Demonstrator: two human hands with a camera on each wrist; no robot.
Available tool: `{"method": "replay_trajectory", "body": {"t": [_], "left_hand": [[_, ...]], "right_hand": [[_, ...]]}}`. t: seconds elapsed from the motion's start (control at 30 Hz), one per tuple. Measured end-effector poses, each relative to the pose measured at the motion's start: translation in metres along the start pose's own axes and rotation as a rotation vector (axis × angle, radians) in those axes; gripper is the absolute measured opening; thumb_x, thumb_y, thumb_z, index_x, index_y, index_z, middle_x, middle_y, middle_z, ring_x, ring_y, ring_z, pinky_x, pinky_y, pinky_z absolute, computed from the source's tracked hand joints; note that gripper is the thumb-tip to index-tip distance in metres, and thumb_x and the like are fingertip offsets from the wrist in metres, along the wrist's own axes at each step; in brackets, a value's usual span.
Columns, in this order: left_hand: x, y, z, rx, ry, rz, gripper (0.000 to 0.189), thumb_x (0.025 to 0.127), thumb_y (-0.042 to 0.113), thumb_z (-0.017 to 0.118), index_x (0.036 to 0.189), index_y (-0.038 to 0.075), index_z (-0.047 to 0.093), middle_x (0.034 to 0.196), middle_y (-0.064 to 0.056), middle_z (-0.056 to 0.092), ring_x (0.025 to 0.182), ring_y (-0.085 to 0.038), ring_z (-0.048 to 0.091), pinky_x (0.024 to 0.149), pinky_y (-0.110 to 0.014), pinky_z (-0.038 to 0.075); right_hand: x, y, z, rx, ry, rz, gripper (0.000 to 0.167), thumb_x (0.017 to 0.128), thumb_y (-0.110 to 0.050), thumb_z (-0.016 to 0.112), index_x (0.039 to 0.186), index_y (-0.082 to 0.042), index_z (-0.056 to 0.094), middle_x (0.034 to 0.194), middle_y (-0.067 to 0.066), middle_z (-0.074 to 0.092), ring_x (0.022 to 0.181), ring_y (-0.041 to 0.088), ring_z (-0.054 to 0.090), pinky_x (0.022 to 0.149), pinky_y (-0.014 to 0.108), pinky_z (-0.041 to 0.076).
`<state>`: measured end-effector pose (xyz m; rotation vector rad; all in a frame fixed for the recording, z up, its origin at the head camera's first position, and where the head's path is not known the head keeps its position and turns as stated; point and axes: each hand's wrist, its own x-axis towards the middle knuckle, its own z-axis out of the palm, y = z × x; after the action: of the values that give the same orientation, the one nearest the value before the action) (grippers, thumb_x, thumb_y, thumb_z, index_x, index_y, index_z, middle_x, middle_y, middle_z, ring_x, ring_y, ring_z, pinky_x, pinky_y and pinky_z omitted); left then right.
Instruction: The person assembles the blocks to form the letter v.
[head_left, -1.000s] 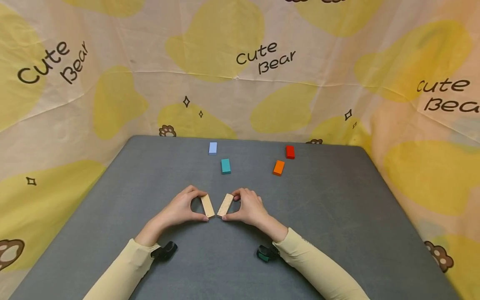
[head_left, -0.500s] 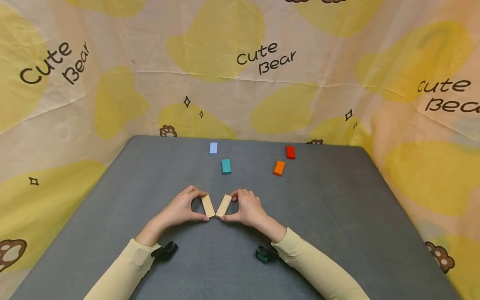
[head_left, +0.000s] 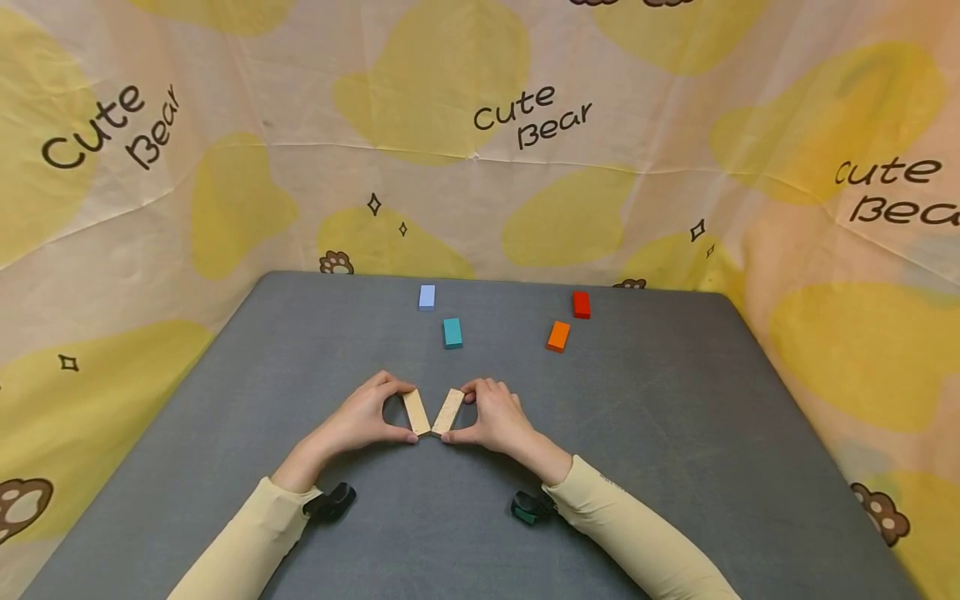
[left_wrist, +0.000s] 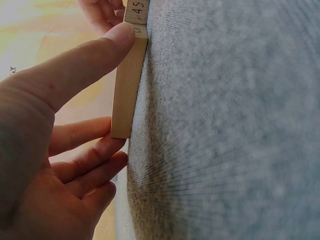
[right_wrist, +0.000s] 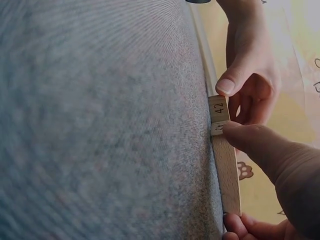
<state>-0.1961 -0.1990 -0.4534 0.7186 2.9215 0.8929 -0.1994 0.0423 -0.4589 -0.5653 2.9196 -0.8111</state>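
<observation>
My left hand (head_left: 366, 414) pinches a plain wooden block (head_left: 416, 413) lengthwise, thumb at its near end and fingers at its far end. A matching wooden block (head_left: 447, 412) is held the same way by my right hand (head_left: 497, 417). Together the two blocks form a V on the grey table (head_left: 480, 517), near ends meeting and far ends spread apart. Stamped numbers show on the end faces, with my right thumb (right_wrist: 250, 137) partly covering one. In the left wrist view, the left block (left_wrist: 125, 90) lies along the table surface under the thumb.
Beyond the hands lie a teal block (head_left: 452, 333) and a light blue block (head_left: 427, 297) to the left. An orange block (head_left: 558, 336) and a red block (head_left: 581, 304) lie to the right. A patterned yellow cloth (head_left: 450, 192) surrounds the table's back and sides.
My right hand has shifted its block slightly left, closing the small gap between the near ends. The left hand and the coloured blocks have stayed in place.
</observation>
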Motion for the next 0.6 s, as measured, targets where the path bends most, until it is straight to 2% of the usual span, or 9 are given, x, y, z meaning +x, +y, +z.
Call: {"method": "replay_trajectory", "body": {"t": [0.43, 0.6], "left_hand": [[-0.0009, -0.0018, 0.0008, -0.005, 0.001, 0.005, 0.077, 0.064, 0.046, 0.085, 0.125, 0.008, 0.060, 0.106, -0.003, 0.055, 0.098, -0.019, 0.054, 0.088, -0.042, 0.044], [-0.0010, -0.0014, 0.0009, -0.011, -0.002, 0.004, 0.077, 0.064, 0.046, 0.085, 0.126, 0.007, 0.060, 0.108, -0.003, 0.055, 0.099, -0.020, 0.054, 0.089, -0.043, 0.044]], "right_hand": [[-0.0004, 0.0009, -0.0048, 0.060, -0.024, -0.006, 0.072, 0.066, -0.053, 0.081, 0.117, -0.010, 0.057, 0.101, 0.001, 0.059, 0.095, 0.022, 0.051, 0.088, 0.044, 0.039], [0.0001, 0.0050, -0.0066, 0.111, -0.029, -0.015, 0.068, 0.068, -0.050, 0.081, 0.118, -0.010, 0.057, 0.105, 0.003, 0.060, 0.095, 0.019, 0.053, 0.087, 0.039, 0.042]]}}
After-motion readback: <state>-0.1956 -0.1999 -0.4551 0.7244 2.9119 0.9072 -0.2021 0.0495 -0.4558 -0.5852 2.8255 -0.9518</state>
